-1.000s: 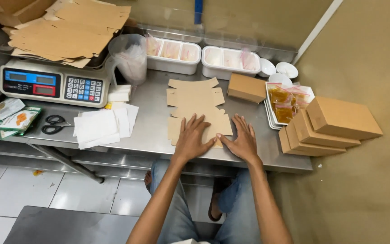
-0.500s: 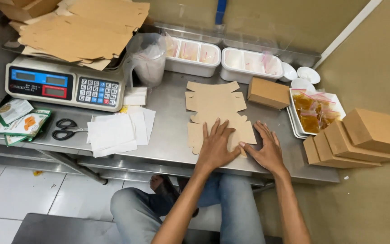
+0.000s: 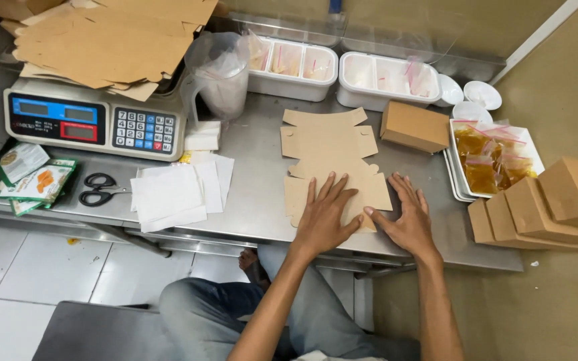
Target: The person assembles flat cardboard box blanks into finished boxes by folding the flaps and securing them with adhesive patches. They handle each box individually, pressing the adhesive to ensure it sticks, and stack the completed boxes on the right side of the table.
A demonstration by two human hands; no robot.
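Brown cardboard blank (image 3: 332,167) lies flat on the steel table (image 3: 255,200) near the front edge, and both hands are pressed on its near end: left hand (image 3: 322,217) with fingers spread open flat on the card, right hand (image 3: 406,220) also open, palm down, half on the blank's right edge and half on the table, gripping nothing. Looks to me like the flattening or creasing step of folding up a box like the finished box (image 3: 415,126) just behind, so the next move probably needs fingertips under a flap while one palm pins the base. Scale (image 3: 95,124), scissors (image 3: 98,189) and paper sheets (image 3: 175,190) sit well off to the left, out of the way.
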